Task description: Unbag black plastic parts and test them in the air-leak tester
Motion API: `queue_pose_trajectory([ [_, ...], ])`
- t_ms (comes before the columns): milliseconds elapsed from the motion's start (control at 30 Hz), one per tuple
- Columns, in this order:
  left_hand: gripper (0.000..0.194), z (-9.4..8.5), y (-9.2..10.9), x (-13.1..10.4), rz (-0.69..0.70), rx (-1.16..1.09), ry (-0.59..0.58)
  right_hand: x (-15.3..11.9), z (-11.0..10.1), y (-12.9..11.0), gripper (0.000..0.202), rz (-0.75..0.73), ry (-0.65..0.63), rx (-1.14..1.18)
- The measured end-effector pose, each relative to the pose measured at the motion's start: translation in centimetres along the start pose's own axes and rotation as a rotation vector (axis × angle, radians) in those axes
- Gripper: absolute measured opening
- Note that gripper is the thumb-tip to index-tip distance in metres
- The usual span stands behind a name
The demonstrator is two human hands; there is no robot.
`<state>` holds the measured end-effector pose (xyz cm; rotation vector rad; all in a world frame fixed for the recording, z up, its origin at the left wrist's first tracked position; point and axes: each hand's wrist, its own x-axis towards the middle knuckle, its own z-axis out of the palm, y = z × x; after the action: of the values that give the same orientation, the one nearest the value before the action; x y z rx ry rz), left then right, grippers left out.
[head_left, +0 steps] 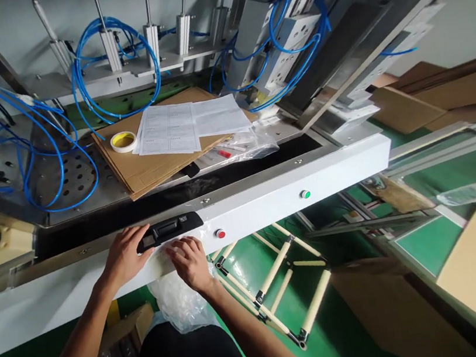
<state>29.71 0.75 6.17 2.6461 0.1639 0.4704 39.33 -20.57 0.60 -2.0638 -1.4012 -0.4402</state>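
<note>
A black plastic trim panel (176,227) with a recessed pull lies on the front ledge of the machine. My left hand (127,254) grips its left end, the fingers over the top edge. Just below the panel, my right hand (191,262) has its fingers curled together; what they hold, if anything, is hidden. Beneath that hand hangs a crumpled clear plastic bag (181,296), above my lap.
The white front beam (264,207) carries a red button (220,233) and a green button (306,194). Behind lie cardboard sheets (131,173), papers (169,130) and a tape roll (123,141). Blue hoses (80,85) loop around the cylinders. A tube frame (273,271) stands below.
</note>
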Motion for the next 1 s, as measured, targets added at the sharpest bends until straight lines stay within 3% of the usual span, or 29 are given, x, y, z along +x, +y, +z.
queue_pose_trajectory([
  [67, 0.059, -0.4, 0.1, -0.2, 0.007, -0.025, 0.013, 0.5, -0.5, -0.3, 0.028, -0.001, 0.015, 0.004],
  [133, 0.066, -1.4, 0.0, -1.0, -0.021, -0.066, 0.100, 1.1, -1.2, -0.7, 0.031, 0.011, 0.016, 0.010],
  [267, 0.049, -3.8, -0.6, -5.3, -0.167, -0.032, 0.488, 2.3, -2.4, -1.4, 0.037, 0.070, 0.002, 0.021],
  [333, 0.042, -4.4, -0.5, -7.7, -0.119, 0.104, 0.571, 2.9, -2.7, -1.5, 0.036, 0.088, -0.022, 0.027],
  [400, 0.042, -4.2, 0.1, -9.3, -0.013, 0.237, 0.486, 3.4, -2.9, -1.6, 0.033, 0.090, -0.038, 0.035],
  [500, 0.034, -2.9, 1.4, -9.9, 0.064, 0.305, 0.318, 3.9, -3.0, -1.5, 0.028, 0.085, -0.033, 0.033],
  [700, 0.009, -1.7, 1.2, -8.7, -0.043, 0.099, 0.401, 4.0, -3.8, -0.3, 0.016, 0.043, -0.035, -0.006],
  [833, 0.006, -2.0, 0.3, -8.5, -0.117, -0.032, 0.398, 3.4, -5.5, 1.6, 0.017, 0.059, -0.018, -0.077],
  [1000, 0.008, -2.0, -0.2, -8.0, -0.124, 0.004, 0.426, 2.9, -7.4, 4.1, 0.018, 0.032, -0.043, -0.084],
])
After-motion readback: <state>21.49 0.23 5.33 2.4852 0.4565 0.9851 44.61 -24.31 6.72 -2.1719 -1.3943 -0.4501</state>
